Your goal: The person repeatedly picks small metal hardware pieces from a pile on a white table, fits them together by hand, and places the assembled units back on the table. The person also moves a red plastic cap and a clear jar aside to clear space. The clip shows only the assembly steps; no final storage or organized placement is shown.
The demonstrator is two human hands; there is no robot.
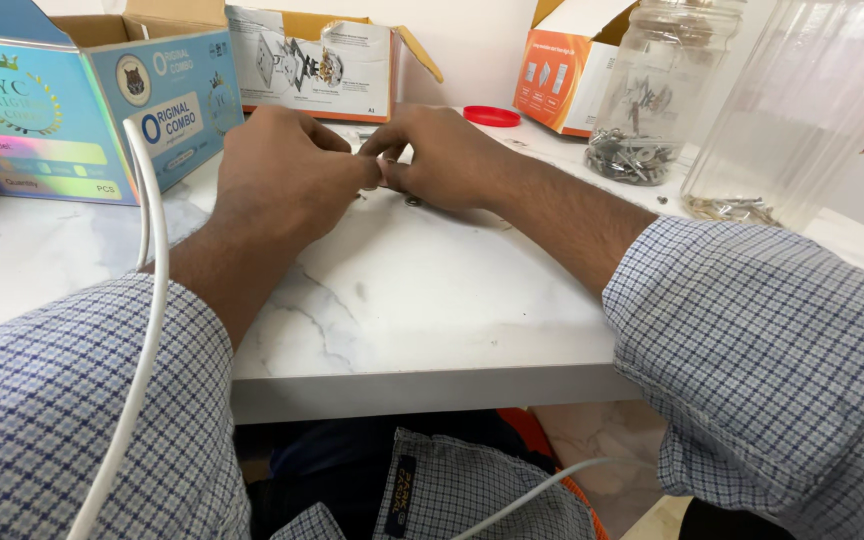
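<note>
Meeting fingertip to fingertip over the white marble table [402,300], the left hand [287,170] and the right hand [442,155] are curled together around something small, hidden between the fingers; what it is cannot be told, nor whether either hand truly grips it. A small metal piece [413,201] lies on the table just under the right hand. Behind the left hand stands an open blue cardboard box [82,110], beside it a white printed box [312,65]. A red lid [492,116] lies beyond the hands, near an orange box [562,70]. To the right, two clear plastic jars [652,90] hold metal screws. A white cable [147,300] crosses the left sleeve.
</note>
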